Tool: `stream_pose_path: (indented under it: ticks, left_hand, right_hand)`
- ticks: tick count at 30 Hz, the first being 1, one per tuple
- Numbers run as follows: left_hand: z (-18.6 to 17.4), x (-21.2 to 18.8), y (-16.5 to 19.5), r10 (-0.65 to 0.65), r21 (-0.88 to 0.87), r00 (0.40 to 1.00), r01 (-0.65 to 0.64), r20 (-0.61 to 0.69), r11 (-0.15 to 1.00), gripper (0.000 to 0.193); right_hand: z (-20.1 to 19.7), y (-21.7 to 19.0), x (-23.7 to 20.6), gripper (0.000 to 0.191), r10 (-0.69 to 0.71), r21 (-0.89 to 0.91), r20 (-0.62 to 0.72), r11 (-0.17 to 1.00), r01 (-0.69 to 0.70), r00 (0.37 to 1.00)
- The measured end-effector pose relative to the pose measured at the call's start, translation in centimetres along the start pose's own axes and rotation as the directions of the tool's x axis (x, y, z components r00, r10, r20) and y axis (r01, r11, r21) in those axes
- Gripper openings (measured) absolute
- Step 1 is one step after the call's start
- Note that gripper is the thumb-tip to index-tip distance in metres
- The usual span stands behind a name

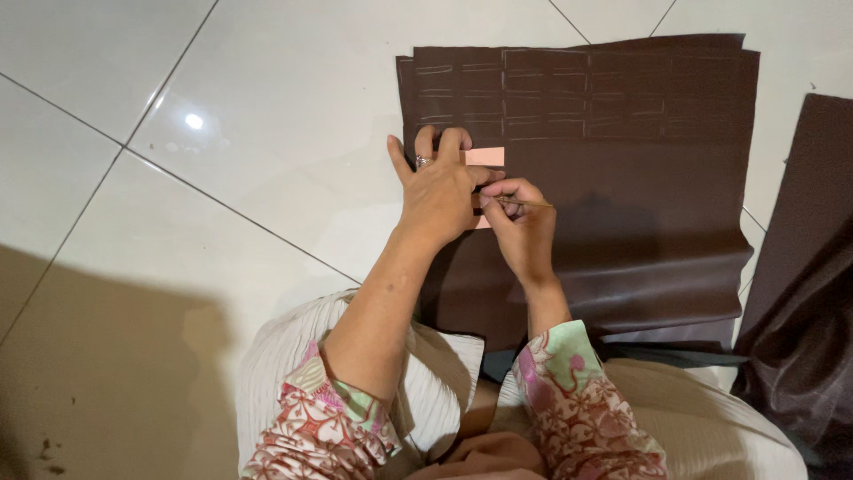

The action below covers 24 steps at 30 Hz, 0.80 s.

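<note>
Floral-sleeved forearms and a lap in pale ribbed fabric [426,382] fill the bottom of the view, with the person seated on the white tiled floor [222,116]. Beyond the knees lies the dark brown sheet of leather-like material [640,222], spread flat on the tiles. On it, near its left edge, sits a small pink rectangular card [487,157], mostly covered. The left hand [440,191], a ring on one finger, lies flat with fingers spread and pins that card to the sheet. The right hand [522,227] is closed in a narrow pinch around a thin pencil-like marking tool [526,204], its tip hidden against the card's right edge.

Rows of pale outlined rectangles already run across the upper part of the sheet, just above the card. By my reading, one more outline is being traced along the card as a template. Finishing it would call for the card held dead still while the tool follows the remaining edges. A second dark brown piece [800,267] lies crumpled to the right, apart from the first.
</note>
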<state>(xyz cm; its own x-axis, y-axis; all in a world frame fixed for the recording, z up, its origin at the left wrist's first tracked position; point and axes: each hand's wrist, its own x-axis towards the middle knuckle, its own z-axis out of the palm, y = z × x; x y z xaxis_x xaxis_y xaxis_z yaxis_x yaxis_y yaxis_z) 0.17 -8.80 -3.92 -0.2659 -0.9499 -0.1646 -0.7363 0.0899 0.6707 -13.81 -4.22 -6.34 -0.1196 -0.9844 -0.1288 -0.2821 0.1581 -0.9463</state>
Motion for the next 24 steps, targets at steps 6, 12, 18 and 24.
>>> stream_pose_path:
  ticks: [6, 12, 18, 24]
  left_hand:
    - [-0.3, 0.3, 0.2, -0.053, 0.029, 0.995, 0.051, 0.079, 0.998, 0.031]
    - [-0.5, 0.1, 0.3, -0.06, 0.022, 0.995, 0.058, 0.077, 0.998, 0.036]
    - [0.5, -0.2, 0.1, -0.02, 0.051, 0.999, 0.022, -0.051, 0.998, 0.031]
    - [0.5, -0.6, 0.1, -0.001, 0.05, 0.994, 0.006, -0.11, 0.999, 0.031]
  right_hand:
    - [0.1, 0.1, 0.2, 0.009, 0.011, -0.06, -0.076, 0.998, -0.015, 0.997]
    - [-0.4, 0.5, 0.5, 0.012, 0.006, 0.022, -0.158, 1.0, -0.002, 0.987]
    - [-0.6, 0.7, 0.4, 0.017, -0.009, 0.137, -0.16, 0.99, 0.032, 0.987]
    - [-0.5, 0.3, 0.3, 0.016, 0.017, 0.207, -0.151, 0.978, 0.015, 0.988]
